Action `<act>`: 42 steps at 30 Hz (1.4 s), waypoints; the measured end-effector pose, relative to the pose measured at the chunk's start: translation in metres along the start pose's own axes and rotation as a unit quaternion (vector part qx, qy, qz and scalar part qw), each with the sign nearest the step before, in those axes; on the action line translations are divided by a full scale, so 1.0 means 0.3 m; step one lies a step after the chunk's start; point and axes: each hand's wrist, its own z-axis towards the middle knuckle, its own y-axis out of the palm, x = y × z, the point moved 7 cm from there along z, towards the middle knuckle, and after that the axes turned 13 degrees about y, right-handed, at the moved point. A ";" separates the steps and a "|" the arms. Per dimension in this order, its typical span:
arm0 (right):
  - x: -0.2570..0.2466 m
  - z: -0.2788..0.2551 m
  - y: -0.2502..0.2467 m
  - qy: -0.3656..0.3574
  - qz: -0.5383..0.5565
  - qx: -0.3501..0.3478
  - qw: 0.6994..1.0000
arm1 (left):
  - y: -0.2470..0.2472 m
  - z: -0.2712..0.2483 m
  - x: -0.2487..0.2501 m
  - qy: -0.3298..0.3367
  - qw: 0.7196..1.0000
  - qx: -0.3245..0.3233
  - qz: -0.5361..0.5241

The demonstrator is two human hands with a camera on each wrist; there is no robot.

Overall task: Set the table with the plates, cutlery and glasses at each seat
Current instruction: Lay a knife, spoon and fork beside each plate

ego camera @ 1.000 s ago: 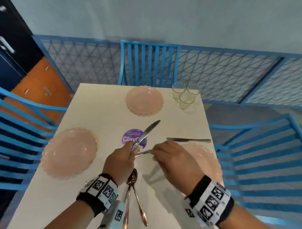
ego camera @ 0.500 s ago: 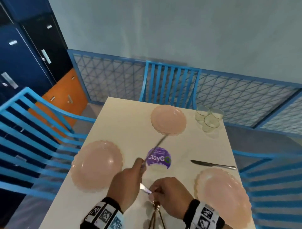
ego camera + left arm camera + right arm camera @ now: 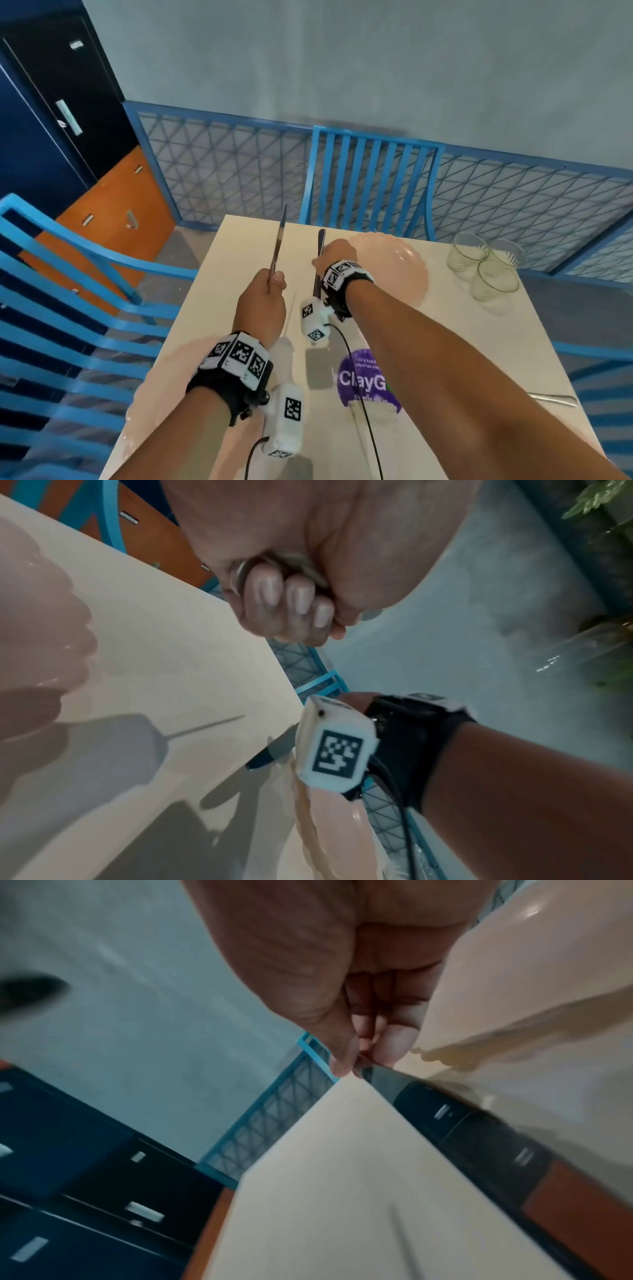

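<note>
Your left hand (image 3: 301, 588) fills the top of this view as a tight fist, its fingers (image 3: 263, 593) curled round a shiny metal cutlery handle (image 3: 240, 573) of which only a short silvery stretch shows. Below it spreads the cream worktop (image 3: 164, 653), crossed by grey shadows. A pale pink scalloped plate (image 3: 41, 631) lies at the left edge. Your right forearm enters from the lower right, wearing a black wrist strap (image 3: 411, 739) and a white block with a black-and-white square marker (image 3: 337, 753). A dark knife blade (image 3: 270, 752) pokes out just left of that block, above a second pink scalloped plate (image 3: 335, 831).
</note>
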 end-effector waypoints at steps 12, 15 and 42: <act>-0.088 0.162 0.121 0.000 -0.079 0.072 0.994 | 0.037 0.075 -0.107 -0.012 1.000 -0.020 -0.014; -0.094 0.153 0.110 -0.004 -0.099 0.081 0.992 | 0.038 0.079 -0.100 -0.011 0.999 -0.027 -0.017; -0.079 0.204 0.107 -0.041 -0.125 0.105 0.986 | 0.059 0.079 -0.111 -0.018 0.999 -0.040 -0.008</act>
